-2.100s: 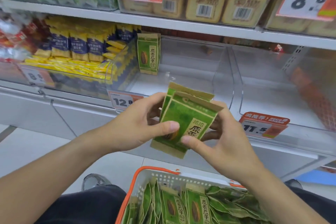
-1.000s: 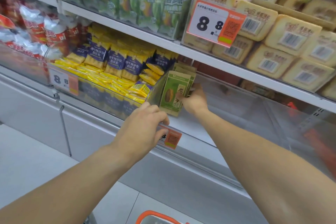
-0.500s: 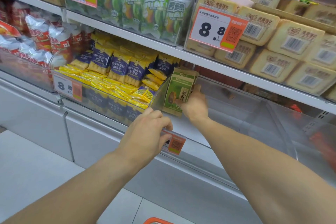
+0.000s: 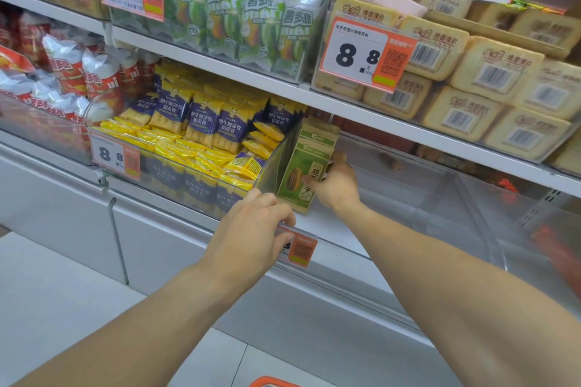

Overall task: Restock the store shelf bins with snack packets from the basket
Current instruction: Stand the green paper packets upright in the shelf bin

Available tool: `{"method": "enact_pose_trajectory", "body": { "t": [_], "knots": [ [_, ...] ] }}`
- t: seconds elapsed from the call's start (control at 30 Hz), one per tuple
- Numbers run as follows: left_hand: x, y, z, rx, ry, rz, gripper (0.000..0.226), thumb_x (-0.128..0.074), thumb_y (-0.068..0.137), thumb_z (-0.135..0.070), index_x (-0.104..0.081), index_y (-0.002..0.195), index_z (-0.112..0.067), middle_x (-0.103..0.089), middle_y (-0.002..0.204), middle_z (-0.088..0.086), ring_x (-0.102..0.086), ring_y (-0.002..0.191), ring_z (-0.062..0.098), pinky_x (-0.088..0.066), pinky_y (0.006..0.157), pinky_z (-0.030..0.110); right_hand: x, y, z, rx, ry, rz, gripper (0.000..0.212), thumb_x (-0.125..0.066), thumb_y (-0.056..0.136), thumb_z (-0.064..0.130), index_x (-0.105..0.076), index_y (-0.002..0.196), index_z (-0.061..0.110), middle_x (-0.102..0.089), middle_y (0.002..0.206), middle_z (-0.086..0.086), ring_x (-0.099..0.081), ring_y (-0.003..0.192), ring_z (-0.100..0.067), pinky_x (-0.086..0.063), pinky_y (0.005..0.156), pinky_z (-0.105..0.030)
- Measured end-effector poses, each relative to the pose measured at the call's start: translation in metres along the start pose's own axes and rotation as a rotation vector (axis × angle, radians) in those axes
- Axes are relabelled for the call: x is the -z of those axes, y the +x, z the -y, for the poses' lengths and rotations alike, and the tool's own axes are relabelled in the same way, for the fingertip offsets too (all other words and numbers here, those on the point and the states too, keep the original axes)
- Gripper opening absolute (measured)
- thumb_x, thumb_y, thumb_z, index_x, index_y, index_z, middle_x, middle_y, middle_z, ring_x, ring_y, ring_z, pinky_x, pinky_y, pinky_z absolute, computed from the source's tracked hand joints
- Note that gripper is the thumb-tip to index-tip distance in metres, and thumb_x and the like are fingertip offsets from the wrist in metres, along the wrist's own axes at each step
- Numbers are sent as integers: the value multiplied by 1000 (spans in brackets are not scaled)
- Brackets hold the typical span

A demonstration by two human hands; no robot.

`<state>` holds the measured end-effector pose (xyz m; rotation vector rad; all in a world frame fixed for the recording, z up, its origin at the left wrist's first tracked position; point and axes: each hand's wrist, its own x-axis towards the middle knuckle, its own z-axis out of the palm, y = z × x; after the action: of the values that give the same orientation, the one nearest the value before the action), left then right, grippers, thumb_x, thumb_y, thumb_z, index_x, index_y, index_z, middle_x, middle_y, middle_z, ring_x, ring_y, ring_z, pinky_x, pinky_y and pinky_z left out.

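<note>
The right hand (image 4: 338, 187) reaches into the clear shelf bin (image 4: 408, 198) on the lower shelf, fingers closed around the edge of the green snack packets (image 4: 306, 166). These stand upright in a short row at the bin's left end, pressed against the clear divider (image 4: 273, 163); the front one shows a sunflower seed picture. The rest of that bin, to the right of the hand, is bare down to its floor.

The left hand (image 4: 254, 229) grips the bin's front lip, fingers curled narrow over the edge and partly covering the orange price tag (image 4: 298, 248) clipped there.

Left of the divider, the neighbouring bin (image 4: 176, 173) is full — yellow-and-navy packets (image 4: 204, 126) stand in rows at the back and lie flat in front, with an 8.8 tag on its face. Further left, red-and-silver bags (image 4: 72, 75) fill another bin.

On the shelf above, green-and-silver bags (image 4: 239, 19) stand packed in one clear bin, and beige wrapped blocks with barcodes (image 4: 471, 78) are stacked in the next one, behind a large 8.8 price card (image 4: 364, 53).

Of the basket (image 4: 272, 382), only a sliver of orange rim shows at the bottom edge — its contents are out of view.
</note>
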<state>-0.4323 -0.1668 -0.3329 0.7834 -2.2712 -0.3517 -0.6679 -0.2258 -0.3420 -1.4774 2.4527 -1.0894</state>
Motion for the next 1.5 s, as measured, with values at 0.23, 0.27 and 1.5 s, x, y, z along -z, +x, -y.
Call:
{"method": "enact_pose_trajectory", "body": {
  "t": [0.23, 0.27, 1.5],
  "knots": [
    [-2, 1, 1, 5, 33, 5, 17, -75, 84, -31, -71, 98, -24, -61, 94, -7, -49, 96, 18, -47, 83, 35, 7, -1, 3, 70, -115, 79, 65, -79, 81, 41, -45, 127, 10, -60, 122, -10, -60, 113, -29, -54, 88, -42],
    [-2, 0, 0, -2, 43, 5, 17, -76, 83, -30, -71, 97, -24, -61, 93, -6, -49, 95, 19, -47, 82, 36, 11, -2, 4, 64, -147, 93, 67, -78, 82, 43, -44, 129, 9, -59, 123, -10, -59, 113, -30, -53, 86, -39],
    [-175, -200, -81, 319, 341, 1240, 59, -57, 76, -71, -69, 100, -19, -58, 115, 10, -40, 124, 26, -44, 102, 39, 80, -379, -192, -116, -469, 831, 67, -64, 90, 49, -42, 143, 13, -55, 135, -12, -50, 127, -30, -41, 106, -46]
  ]
}}
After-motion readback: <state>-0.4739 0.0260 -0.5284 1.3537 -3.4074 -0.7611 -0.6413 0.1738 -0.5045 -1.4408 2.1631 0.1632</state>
